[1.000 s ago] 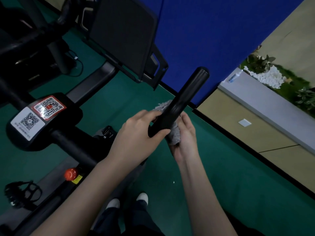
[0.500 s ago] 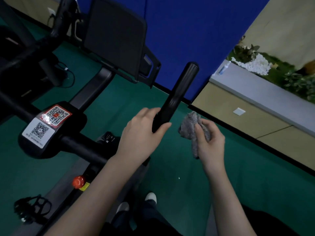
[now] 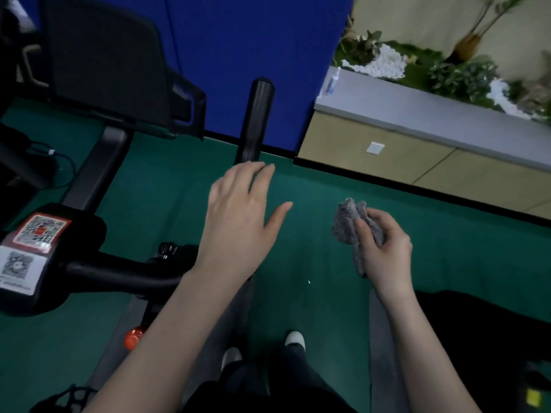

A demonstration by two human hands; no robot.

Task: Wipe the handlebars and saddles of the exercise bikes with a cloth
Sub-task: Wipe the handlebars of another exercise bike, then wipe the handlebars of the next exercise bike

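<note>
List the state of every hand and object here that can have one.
handlebar: not gripped, upper end bare.
cloth: bunched up, apart from the handlebar.
left hand: open, fingers straight, over the handlebar's lower part; contact unclear.
right hand: grips the cloth.
spray bottle: upright on the grey ledge.

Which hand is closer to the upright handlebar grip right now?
Left. The left hand is open, fingertips at the lower end of the grip; the right hand holds the cloth off to the right, clear of it.
</note>
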